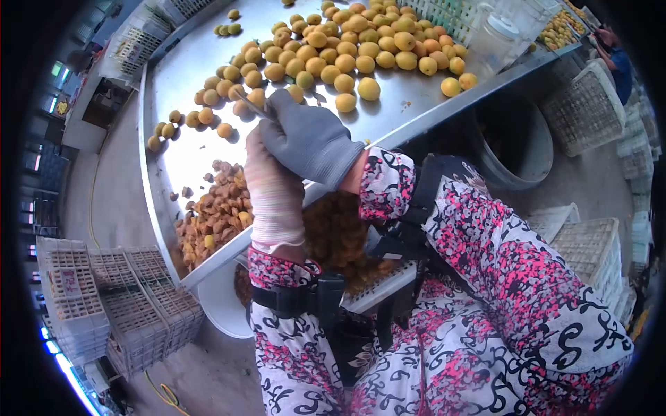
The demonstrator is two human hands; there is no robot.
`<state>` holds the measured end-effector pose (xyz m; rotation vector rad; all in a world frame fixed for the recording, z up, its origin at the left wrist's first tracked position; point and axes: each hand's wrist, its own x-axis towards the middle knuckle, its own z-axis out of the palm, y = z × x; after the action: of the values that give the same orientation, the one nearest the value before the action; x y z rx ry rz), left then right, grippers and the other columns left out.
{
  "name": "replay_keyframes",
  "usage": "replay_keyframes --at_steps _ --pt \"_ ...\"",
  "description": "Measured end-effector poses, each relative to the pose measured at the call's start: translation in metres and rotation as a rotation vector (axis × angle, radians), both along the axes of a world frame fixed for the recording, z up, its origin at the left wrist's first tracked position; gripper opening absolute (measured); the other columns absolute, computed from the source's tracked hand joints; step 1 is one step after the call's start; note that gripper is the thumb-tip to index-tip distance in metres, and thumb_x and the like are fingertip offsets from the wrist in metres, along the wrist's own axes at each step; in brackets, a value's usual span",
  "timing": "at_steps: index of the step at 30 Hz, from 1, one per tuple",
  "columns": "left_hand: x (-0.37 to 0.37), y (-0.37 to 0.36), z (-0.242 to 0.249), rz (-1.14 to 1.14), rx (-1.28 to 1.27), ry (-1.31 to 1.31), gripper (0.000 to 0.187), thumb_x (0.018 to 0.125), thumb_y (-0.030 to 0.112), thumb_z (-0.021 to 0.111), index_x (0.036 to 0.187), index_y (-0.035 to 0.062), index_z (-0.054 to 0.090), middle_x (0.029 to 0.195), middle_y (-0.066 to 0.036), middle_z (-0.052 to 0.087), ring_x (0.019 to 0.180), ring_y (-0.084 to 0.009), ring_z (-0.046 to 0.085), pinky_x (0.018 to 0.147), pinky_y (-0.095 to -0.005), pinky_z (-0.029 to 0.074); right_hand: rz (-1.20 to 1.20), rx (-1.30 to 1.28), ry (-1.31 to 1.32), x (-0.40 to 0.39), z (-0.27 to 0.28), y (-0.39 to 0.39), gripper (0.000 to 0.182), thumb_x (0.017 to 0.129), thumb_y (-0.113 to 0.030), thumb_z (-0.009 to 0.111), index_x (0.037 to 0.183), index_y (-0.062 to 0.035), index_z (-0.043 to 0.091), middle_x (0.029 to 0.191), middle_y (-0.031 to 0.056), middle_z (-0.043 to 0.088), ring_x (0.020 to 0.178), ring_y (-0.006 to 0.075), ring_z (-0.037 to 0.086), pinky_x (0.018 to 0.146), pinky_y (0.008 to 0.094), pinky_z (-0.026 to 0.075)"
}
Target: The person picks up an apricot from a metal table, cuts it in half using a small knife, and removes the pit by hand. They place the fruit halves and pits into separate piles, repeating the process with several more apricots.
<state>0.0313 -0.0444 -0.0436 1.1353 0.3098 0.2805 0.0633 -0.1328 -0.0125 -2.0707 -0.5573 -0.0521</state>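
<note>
My left hand [267, 173], in a pale striped glove, is closed at the near edge of a metal table [388, 132]. My right hand [309, 135], in a grey glove, is closed against its top and hides most of the left fingers. A thin knife-like tool [254, 105] juts from the right fist toward the upper left. What the left fingers grip is hidden. Yellow-orange apricots [347, 50] lie beyond both hands. A heap of brown apricot pits [222, 197] sits left of my left wrist.
A white bucket [222, 305] stands under the table's left corner. Darker fruit pieces [340, 239] lie below the table edge before my body. A large grey tub [517, 166] is at right. Plastic crates [149, 298] stand left, and another person [614, 62] is far right.
</note>
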Motion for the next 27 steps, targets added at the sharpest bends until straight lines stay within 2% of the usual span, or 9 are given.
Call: replay_keyframes --at_steps 2,4,6,7,9,11,20,26,27 --pt "-0.017 -0.005 0.023 -0.007 0.547 -0.122 0.016 0.094 0.012 0.044 0.104 0.0031 0.053 0.078 -0.001 0.055 0.063 -0.0088 0.053 0.053 -0.0208 0.043 0.033 0.122 0.060 0.009 0.002 0.004 0.031 0.086 -0.030 0.052 0.101 -0.0030 0.049 0.080 0.0205 0.063 0.078 0.0382 0.062 0.069 0.0429 0.049" --pt "-0.006 0.012 0.008 -0.086 -0.208 0.041 0.031 0.091 0.024 0.054 0.116 0.0063 0.049 0.092 -0.004 0.058 0.074 -0.0110 0.056 0.060 -0.0226 0.047 0.035 0.075 0.147 0.017 0.008 0.001 0.034 0.085 -0.032 0.055 0.102 -0.0022 0.050 0.087 0.0196 0.063 0.083 0.0332 0.063 0.073 0.0386 0.049" --pt "-0.012 0.014 0.002 -0.020 0.760 -0.219 0.035 0.091 0.038 0.053 0.113 0.0114 0.051 0.079 0.000 0.053 0.060 -0.0092 0.051 0.049 -0.0199 0.041 0.177 0.175 0.258 0.032 0.002 -0.001 0.046 0.085 -0.041 0.054 0.111 -0.0026 0.049 0.098 0.0242 0.061 0.095 0.0376 0.060 0.081 0.0391 0.047" --pt "-0.013 0.012 0.005 -0.017 0.771 -0.226 0.035 0.091 0.038 0.053 0.113 0.0114 0.051 0.079 0.000 0.053 0.060 -0.0092 0.051 0.049 -0.0199 0.041 0.182 0.172 0.268 0.034 -0.004 -0.002 0.046 0.085 -0.040 0.054 0.111 -0.0026 0.049 0.098 0.0233 0.061 0.096 0.0375 0.059 0.082 0.0388 0.047" --pt "-0.022 -0.001 0.034 -0.080 0.162 0.091 0.035 0.092 0.046 0.049 0.110 0.0166 0.052 0.069 0.002 0.047 0.051 -0.0072 0.045 0.043 -0.0192 0.036 0.192 0.169 0.278 0.032 -0.009 -0.001 0.046 0.085 -0.040 0.053 0.111 -0.0027 0.049 0.099 0.0225 0.061 0.096 0.0373 0.059 0.082 0.0386 0.047" --pt "-0.025 0.000 0.032 -0.120 0.100 0.096 0.033 0.092 0.046 0.049 0.109 0.0171 0.052 0.068 0.003 0.046 0.051 -0.0060 0.043 0.042 -0.0184 0.035 0.166 0.217 0.286 0.033 -0.013 0.000 0.030 0.086 -0.026 0.058 0.098 0.0000 0.052 0.090 0.0111 0.060 0.086 0.0165 0.058 0.077 0.0289 0.047" --pt "-0.024 0.002 0.023 -0.247 -0.127 0.014 0.030 0.093 0.039 0.050 0.110 0.0148 0.054 0.073 0.004 0.055 0.049 -0.0026 0.045 0.036 -0.0166 0.030 0.117 0.333 0.336 0.028 -0.020 0.004 0.026 0.086 -0.023 0.054 0.099 -0.0012 0.051 0.088 0.0093 0.058 0.082 0.0141 0.055 0.074 0.0288 0.045" --pt "-0.013 -0.004 0.019 -0.046 -0.398 -0.035 0.029 0.092 0.025 0.054 0.114 0.0068 0.053 0.101 -0.005 0.061 0.087 -0.0125 0.061 0.071 -0.0232 0.051 -0.036 0.282 0.289 0.010 0.000 0.009 0.025 0.085 -0.023 0.053 0.100 -0.0038 0.051 0.086 0.0110 0.058 0.081 0.0178 0.058 0.074 0.0305 0.046" --pt "-0.011 0.001 0.010 -0.016 0.207 -0.125 0.029 0.089 0.017 0.057 0.115 0.0053 0.052 0.104 -0.006 0.060 0.093 -0.0130 0.059 0.079 -0.0252 0.049 -0.046 0.301 0.259 0.011 -0.002 0.012 0.025 0.085 -0.023 0.053 0.100 -0.0032 0.051 0.087 0.0141 0.060 0.081 0.0220 0.060 0.074 0.0328 0.047"
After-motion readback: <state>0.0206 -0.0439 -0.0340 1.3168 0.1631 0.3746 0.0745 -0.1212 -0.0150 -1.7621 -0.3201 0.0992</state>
